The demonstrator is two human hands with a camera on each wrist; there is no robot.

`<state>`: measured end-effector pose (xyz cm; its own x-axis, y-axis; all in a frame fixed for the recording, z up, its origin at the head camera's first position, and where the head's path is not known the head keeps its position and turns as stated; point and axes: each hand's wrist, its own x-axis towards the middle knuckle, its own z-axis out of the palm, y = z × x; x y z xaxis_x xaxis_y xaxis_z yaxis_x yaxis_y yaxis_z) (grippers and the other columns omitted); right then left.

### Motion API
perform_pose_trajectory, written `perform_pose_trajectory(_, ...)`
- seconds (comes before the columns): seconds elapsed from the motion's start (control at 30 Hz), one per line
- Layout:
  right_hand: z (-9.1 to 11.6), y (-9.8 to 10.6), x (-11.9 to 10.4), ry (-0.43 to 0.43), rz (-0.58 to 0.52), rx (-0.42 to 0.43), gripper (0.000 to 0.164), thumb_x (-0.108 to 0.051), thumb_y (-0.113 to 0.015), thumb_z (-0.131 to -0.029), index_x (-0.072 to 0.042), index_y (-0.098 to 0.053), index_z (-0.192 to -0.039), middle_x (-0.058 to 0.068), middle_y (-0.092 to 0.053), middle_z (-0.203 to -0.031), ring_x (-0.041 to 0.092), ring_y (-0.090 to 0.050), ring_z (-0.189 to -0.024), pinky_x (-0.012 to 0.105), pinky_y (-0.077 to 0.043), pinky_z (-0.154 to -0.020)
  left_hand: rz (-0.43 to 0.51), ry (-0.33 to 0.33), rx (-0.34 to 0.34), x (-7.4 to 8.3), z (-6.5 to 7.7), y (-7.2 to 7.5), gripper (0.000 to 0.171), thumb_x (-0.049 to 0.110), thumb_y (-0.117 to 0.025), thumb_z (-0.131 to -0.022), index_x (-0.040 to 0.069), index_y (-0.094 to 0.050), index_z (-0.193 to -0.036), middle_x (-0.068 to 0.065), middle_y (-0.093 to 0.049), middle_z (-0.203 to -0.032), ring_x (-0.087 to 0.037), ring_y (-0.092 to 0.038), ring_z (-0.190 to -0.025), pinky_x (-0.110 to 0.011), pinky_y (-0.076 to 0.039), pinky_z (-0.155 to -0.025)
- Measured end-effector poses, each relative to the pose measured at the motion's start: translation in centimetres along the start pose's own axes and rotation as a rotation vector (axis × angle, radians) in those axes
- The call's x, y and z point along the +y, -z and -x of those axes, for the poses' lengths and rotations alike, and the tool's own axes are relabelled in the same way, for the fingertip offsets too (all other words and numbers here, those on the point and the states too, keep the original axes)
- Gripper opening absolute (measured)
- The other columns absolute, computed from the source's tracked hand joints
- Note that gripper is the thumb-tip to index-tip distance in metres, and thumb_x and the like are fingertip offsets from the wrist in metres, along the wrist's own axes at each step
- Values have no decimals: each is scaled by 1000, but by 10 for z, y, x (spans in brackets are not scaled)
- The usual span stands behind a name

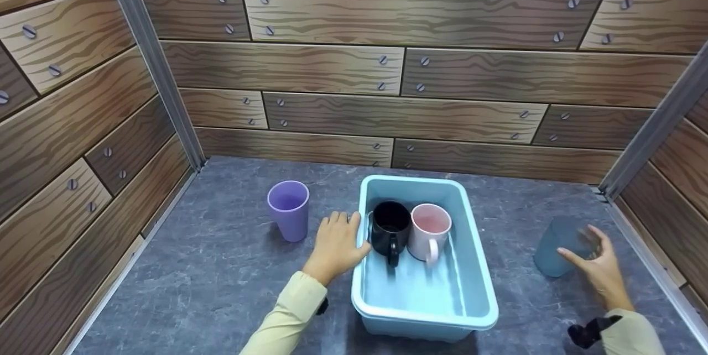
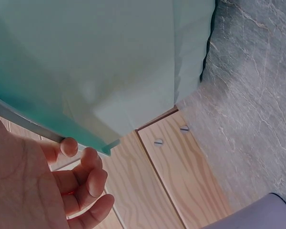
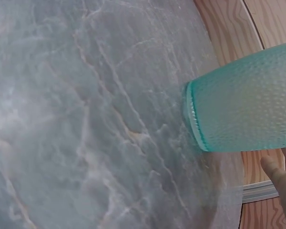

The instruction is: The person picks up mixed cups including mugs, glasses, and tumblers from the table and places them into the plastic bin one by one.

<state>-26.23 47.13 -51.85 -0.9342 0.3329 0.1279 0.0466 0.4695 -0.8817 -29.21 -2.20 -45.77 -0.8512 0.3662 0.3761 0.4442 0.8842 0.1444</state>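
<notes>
A light blue plastic bin stands in the middle of the table with a black mug and a pink mug upright side by side in it. My left hand is at the bin's left rim, fingers loosely bent, thumb reaching over the edge. On the right, my right hand is spread beside a translucent teal tumbler, thumb and fingers apart. The tumbler's pebbled side fills the right of the right wrist view, with fingertips close by; contact cannot be judged.
A purple cup stands upright left of the bin, behind my left hand. Wood-patterned walls enclose the grey marbled table at the back and both sides. Metal strips run along the side edges.
</notes>
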Motion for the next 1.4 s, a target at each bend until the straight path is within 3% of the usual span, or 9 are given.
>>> perform_pose_trajectory(0.07,0,-1,1,-45,37,-14,90,-29,-65,-87,-13,-5,-152,-19,-34,-137,-2,-31,-128,-2,-28,-84,3,2,-3,0,0,0,39,38,-57,-79,8,-51,-102,-12,-60,-93,-27,-53,-87,-42,-43,-76)
perform_pose_trajectory(0.2,0,-3,3,-112,74,-21,93,-34,-65,-87,-14,-1,-152,-2,-29,-148,9,-27,-134,4,-26,-99,6,3,-10,0,0,0,40,40,-56,-79,8,-51,-104,-12,-60,-95,-27,-54,-89,-42,-43,-77)
perform_pose_trajectory(0.43,1,-7,6,-97,43,-11,95,-30,-67,-85,-9,-2,-151,-23,-34,-127,-2,-33,-122,-1,-29,-79,13,1,-3,0,0,-1,40,39,-56,-78,9,-52,-104,-12,-60,-95,-27,-53,-89,-42,-43,-78)
perform_pose_trajectory(0.57,1,-9,6,-95,26,-8,95,-29,-67,-85,-9,-2,-151,-27,-33,-124,0,-32,-125,-1,-29,-80,14,2,-7,-1,0,-2,40,39,-56,-79,9,-52,-104,-12,-61,-95,-27,-54,-89,-42,-43,-78)
perform_pose_trajectory(0.73,0,-11,8,-104,27,4,94,-30,-68,-84,-8,-5,-151,-33,-31,-114,-14,-30,-108,2,-30,-80,5,-1,-6,0,0,-1,39,39,-57,-79,8,-51,-102,-12,-60,-93,-27,-53,-87,-42,-43,-77)
perform_pose_trajectory(0.97,-1,-12,9,-131,62,15,94,-32,-70,-83,-5,-9,-150,-29,-33,-114,-16,-28,-96,11,-30,-82,-18,2,-20,0,-1,0,39,40,-56,-79,9,-51,-103,-11,-60,-94,-26,-53,-87,-41,-44,-76)
perform_pose_trajectory(1.1,-4,-15,7,-171,78,15,95,-34,-69,-83,-5,-8,-150,-5,-39,-134,6,-38,-112,27,-34,-96,-16,6,-28,0,-1,0,40,40,-56,-79,9,-51,-104,-12,-60,-95,-27,-54,-88,-41,-44,-77)
perform_pose_trajectory(1.2,-6,-17,6,-205,62,10,98,-35,-69,-83,-5,-4,-150,17,-27,-150,30,-30,-130,45,-30,-107,-15,7,-27,-1,-1,-1,40,40,-56,-79,9,-51,-104,-12,-60,-95,-27,-54,-89,-41,-44,-77)
perform_pose_trajectory(1.4,-7,-20,7,-251,26,23,101,-33,-70,-82,-6,-2,-151,23,-17,-154,40,-20,-140,51,-20,-114,-9,3,-21,-1,-1,-1,39,39,-58,-79,8,-51,-103,-12,-60,-95,-27,-54,-89,-42,-44,-77)
